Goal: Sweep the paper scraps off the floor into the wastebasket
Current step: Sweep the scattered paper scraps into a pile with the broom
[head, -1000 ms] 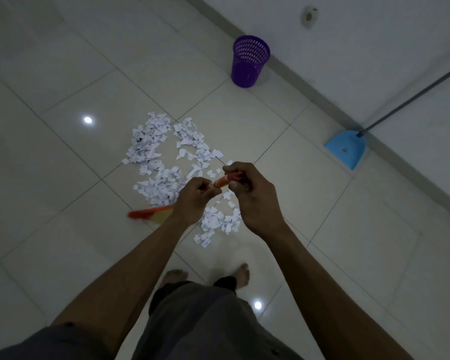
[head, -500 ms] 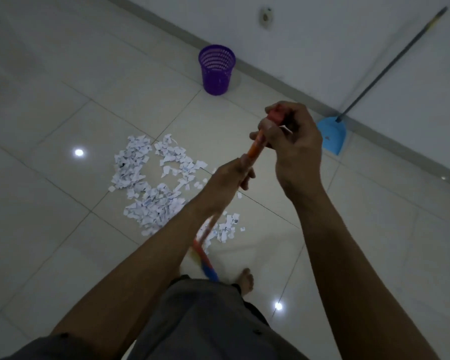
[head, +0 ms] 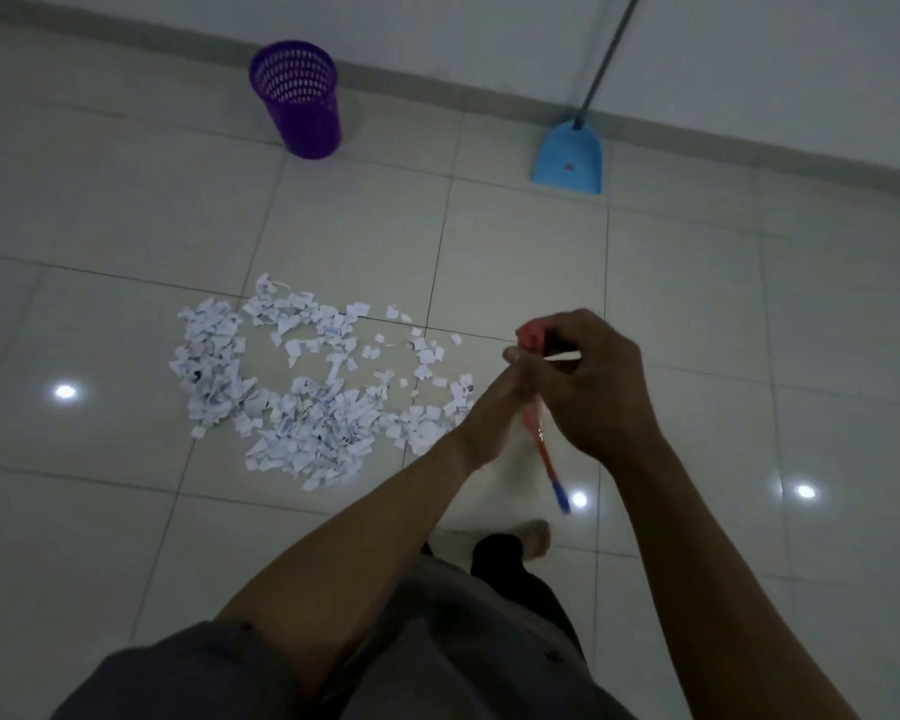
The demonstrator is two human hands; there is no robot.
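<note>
The paper scraps (head: 302, 402) lie spread just left of our hands. The purple wastebasket (head: 302, 116) stands far beyond them, and the blue dustpan (head: 567, 161) is straight ahead. Our right hand (head: 593, 387) and left hand (head: 494, 407) both grip the orange broom handle (head: 539, 444).
</note>
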